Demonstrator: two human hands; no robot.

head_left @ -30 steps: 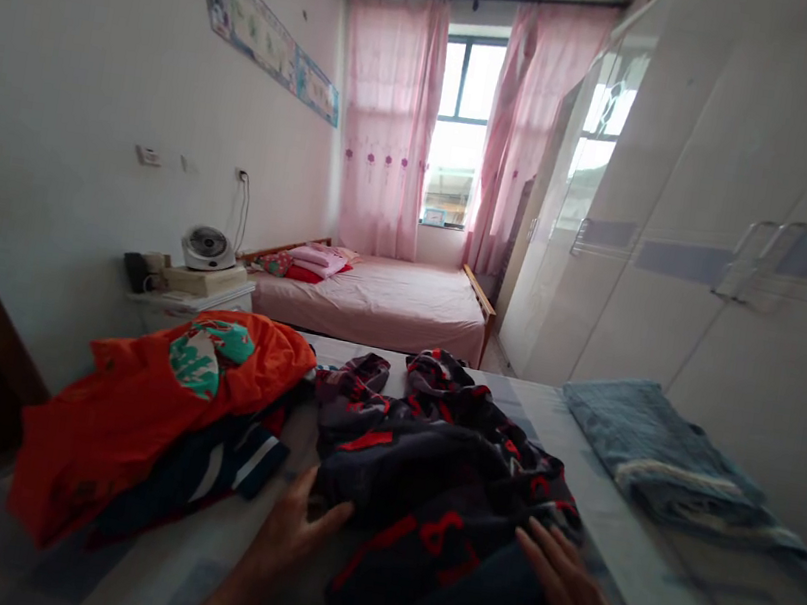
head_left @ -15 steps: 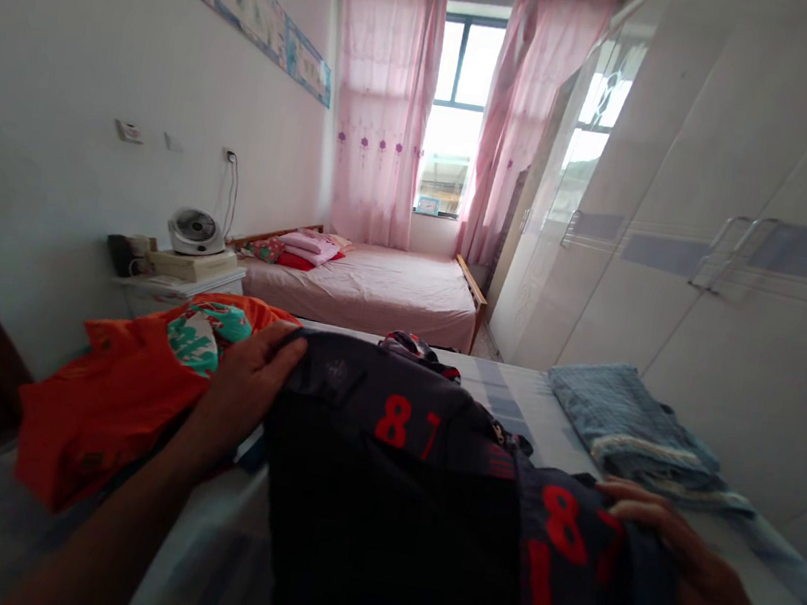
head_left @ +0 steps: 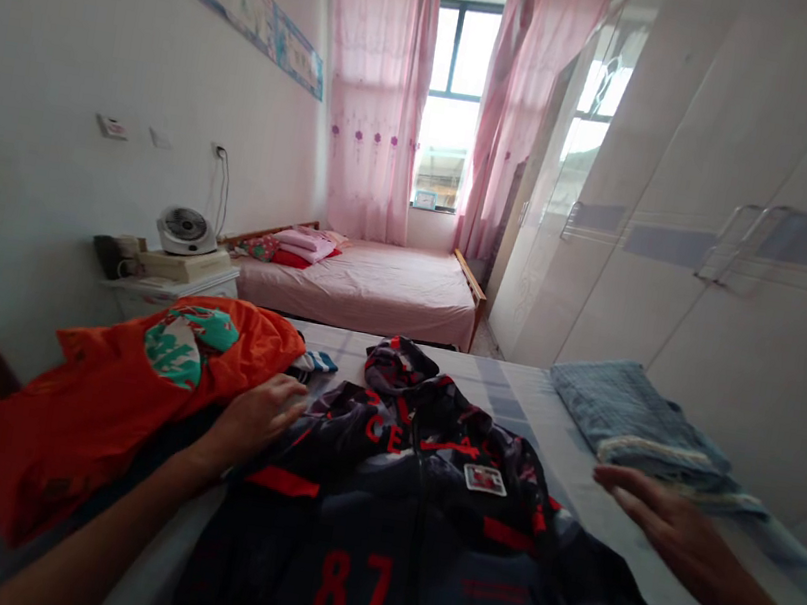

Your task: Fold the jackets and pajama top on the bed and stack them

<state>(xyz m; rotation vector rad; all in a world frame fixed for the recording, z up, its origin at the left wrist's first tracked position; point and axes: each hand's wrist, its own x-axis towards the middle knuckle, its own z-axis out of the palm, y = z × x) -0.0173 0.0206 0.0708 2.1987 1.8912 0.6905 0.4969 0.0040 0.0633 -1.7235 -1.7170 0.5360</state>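
Observation:
A dark hooded jacket (head_left: 417, 517) with red lettering and a red 87 lies front up, spread over the near bed (head_left: 512, 385), its hood at the far end. My left hand (head_left: 262, 423) is by the jacket's left shoulder, fingers stretched out and holding nothing; whether it touches the cloth I cannot tell. Off the jacket's right side, my right hand (head_left: 653, 507) hovers with straight fingers, nothing in it. An orange garment (head_left: 108, 400) with a green-and-white patterned piece (head_left: 189, 346) lies left of my left hand.
Folded blue-grey jeans (head_left: 636, 418) lie at the bed's right. A white wardrobe (head_left: 731, 341) lines the right wall. Behind stands another bed (head_left: 390, 290) with a pink sheet. At the left, a small fan (head_left: 187, 230) sits on a box on a white cabinet (head_left: 200, 290).
The jacket's lower part, held up by both hands before, now lies flat with its front showing. Both hands have let go of it; my left hand came lower.

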